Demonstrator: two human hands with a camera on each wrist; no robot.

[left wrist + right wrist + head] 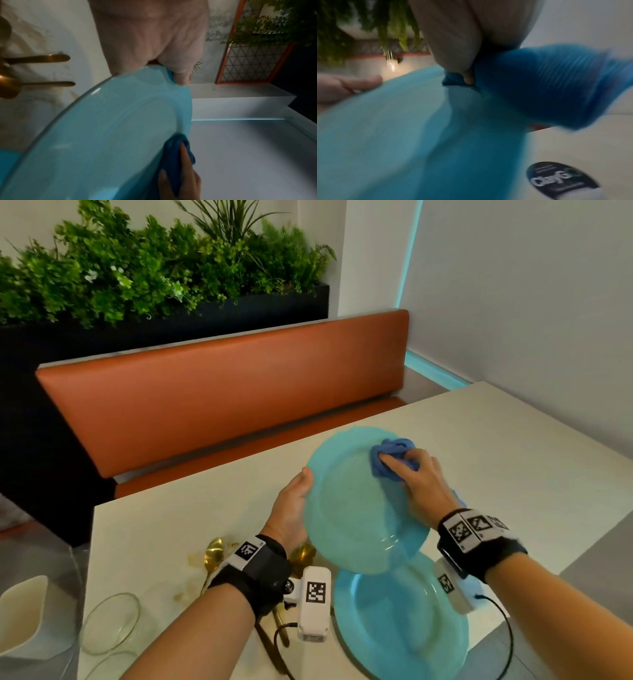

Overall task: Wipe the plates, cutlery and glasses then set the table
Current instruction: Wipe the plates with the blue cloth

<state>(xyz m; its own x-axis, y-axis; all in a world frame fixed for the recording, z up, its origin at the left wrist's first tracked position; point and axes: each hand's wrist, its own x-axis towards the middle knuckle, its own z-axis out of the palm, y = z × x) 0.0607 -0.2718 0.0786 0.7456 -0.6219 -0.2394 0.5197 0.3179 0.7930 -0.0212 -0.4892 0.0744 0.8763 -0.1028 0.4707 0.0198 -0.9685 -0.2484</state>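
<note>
Pale table point(171, 515); left hand point(291, 508) grips raised plate point(352, 508) by its left rim, right hand point(418, 477) presses bunched cloth point(390, 457) at the far edge. Risk: hard wiping could lever that one-sided hold loose, dropping it onto second plate point(400, 618) beneath

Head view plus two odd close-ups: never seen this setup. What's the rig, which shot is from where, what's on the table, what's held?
No robot here: a person works with bare hands and wears three cameras. The wide picture comes from the head, looking down. The two dim close-ups come from the wrist straps and look along each hand.

The left hand grips the rim of a turquoise plate and holds it tilted above the table. The right hand grips a bunched blue cloth and presses it on the plate's face, near the far rim.

On the table lie a second turquoise plate, below the lifted one, gold spoons beside a brownish smear, and a clear glass bowl near the left edge. Behind the table stands an orange bench.
</note>
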